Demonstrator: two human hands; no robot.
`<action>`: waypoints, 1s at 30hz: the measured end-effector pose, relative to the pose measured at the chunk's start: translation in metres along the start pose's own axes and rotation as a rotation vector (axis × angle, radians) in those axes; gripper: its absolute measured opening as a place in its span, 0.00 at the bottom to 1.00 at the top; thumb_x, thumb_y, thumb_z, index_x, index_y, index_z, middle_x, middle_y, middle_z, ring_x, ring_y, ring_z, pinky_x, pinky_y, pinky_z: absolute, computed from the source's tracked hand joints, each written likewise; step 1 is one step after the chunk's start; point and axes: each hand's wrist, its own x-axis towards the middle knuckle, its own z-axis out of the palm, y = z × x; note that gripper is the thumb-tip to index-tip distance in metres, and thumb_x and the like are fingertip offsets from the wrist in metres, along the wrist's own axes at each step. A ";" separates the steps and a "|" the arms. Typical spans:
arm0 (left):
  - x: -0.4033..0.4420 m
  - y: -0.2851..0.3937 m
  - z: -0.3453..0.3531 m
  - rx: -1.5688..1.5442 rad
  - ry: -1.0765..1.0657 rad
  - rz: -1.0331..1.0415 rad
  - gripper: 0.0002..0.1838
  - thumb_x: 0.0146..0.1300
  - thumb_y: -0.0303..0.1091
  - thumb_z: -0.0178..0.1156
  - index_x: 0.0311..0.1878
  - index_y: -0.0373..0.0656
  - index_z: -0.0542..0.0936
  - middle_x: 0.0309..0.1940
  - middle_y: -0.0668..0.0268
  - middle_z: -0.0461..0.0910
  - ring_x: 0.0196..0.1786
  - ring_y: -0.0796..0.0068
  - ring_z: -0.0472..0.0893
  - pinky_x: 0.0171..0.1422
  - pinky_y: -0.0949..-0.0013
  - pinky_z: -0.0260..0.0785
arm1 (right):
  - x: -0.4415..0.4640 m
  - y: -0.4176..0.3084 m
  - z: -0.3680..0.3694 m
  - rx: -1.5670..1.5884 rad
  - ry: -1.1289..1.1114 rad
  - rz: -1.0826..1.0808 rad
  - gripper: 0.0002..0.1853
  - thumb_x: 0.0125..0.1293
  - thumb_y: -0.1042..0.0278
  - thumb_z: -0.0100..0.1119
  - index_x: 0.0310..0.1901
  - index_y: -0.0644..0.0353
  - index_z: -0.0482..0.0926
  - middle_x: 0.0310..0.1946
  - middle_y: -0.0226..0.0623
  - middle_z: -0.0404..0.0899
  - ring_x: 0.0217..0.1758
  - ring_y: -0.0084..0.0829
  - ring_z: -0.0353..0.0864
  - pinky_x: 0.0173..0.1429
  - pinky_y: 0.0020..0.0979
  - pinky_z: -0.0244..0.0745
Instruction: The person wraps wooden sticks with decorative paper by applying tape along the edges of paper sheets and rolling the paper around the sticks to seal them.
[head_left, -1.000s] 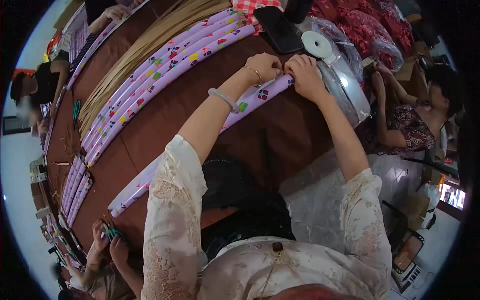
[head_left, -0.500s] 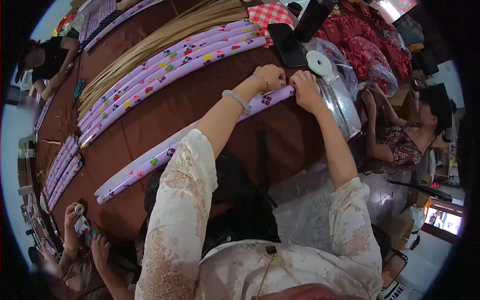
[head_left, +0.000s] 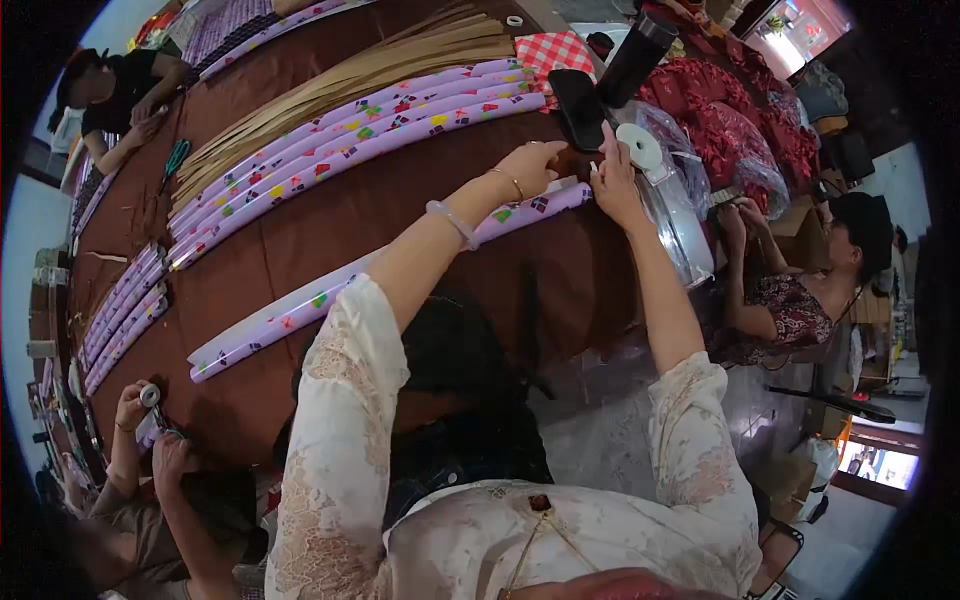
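Observation:
A lilac patterned paper roll (head_left: 330, 290) lies slantwise on the brown-covered table, its right end near both hands. My left hand (head_left: 528, 170) is above that end, index finger pointing right and thumb apart, with nothing seen in it. My right hand (head_left: 616, 182) is just beyond the roll's end, fingers raised and spread beside a white ring-shaped spool (head_left: 638, 147). Whether a small strip clings to its fingertips is too small to tell. Further back, several similar lilac rolls (head_left: 350, 145) lie side by side.
Brown paper strips (head_left: 330, 85) lie behind the rolls. A black phone (head_left: 578, 108), dark bottle (head_left: 640, 58), checked cloth (head_left: 553, 55) and red bundles (head_left: 700, 110) are at the back right. Teal scissors (head_left: 176, 158) lie left. Co-workers sit left, lower left and right.
My left hand has come off the roll's end and its fingers have loosened. My right hand has let go of the roll and its fingers now point up near the spool. The view has shifted.

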 end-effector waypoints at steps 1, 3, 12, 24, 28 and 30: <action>-0.009 -0.002 -0.009 0.025 0.029 0.066 0.20 0.54 0.29 0.56 0.53 0.38 0.72 0.47 0.54 0.75 0.50 0.58 0.74 0.56 0.64 0.66 | -0.002 0.002 0.003 -0.034 0.028 -0.008 0.37 0.55 0.79 0.48 0.67 0.47 0.51 0.50 0.42 0.59 0.49 0.44 0.66 0.50 0.40 0.61; -0.039 -0.009 -0.031 0.112 0.135 0.199 0.20 0.54 0.28 0.56 0.53 0.38 0.72 0.46 0.54 0.75 0.51 0.57 0.74 0.56 0.64 0.66 | -0.001 0.009 0.005 -0.108 0.000 -0.072 0.37 0.53 0.79 0.49 0.65 0.45 0.54 0.51 0.41 0.58 0.50 0.43 0.65 0.49 0.42 0.61; -0.293 0.018 -0.134 0.344 0.559 -0.234 0.15 0.55 0.26 0.57 0.47 0.40 0.75 0.46 0.58 0.75 0.51 0.60 0.73 0.56 0.65 0.64 | 0.009 0.023 0.010 -0.134 0.045 -0.028 0.37 0.50 0.85 0.50 0.62 0.41 0.57 0.62 0.42 0.46 0.59 0.47 0.58 0.52 0.42 0.64; -0.479 0.018 -0.098 0.614 0.814 -0.418 0.13 0.53 0.24 0.57 0.44 0.38 0.77 0.42 0.57 0.77 0.48 0.55 0.74 0.54 0.61 0.66 | 0.034 0.093 0.013 -0.318 0.100 0.099 0.23 0.53 0.71 0.53 0.54 0.56 0.68 0.53 0.50 0.61 0.59 0.48 0.56 0.58 0.43 0.59; -0.496 0.004 -0.087 0.590 0.854 -0.469 0.12 0.52 0.24 0.57 0.43 0.40 0.77 0.41 0.59 0.77 0.48 0.55 0.74 0.53 0.60 0.66 | 0.015 0.114 -0.017 -0.229 -0.083 0.248 0.16 0.62 0.63 0.50 0.50 0.60 0.73 0.43 0.48 0.75 0.42 0.46 0.75 0.46 0.40 0.70; -0.497 -0.001 -0.082 0.604 0.875 -0.453 0.12 0.52 0.25 0.58 0.42 0.40 0.78 0.41 0.60 0.77 0.49 0.57 0.74 0.53 0.60 0.66 | -0.008 0.100 -0.025 -0.274 -0.234 0.244 0.18 0.63 0.57 0.50 0.49 0.60 0.74 0.43 0.48 0.75 0.41 0.45 0.75 0.44 0.39 0.71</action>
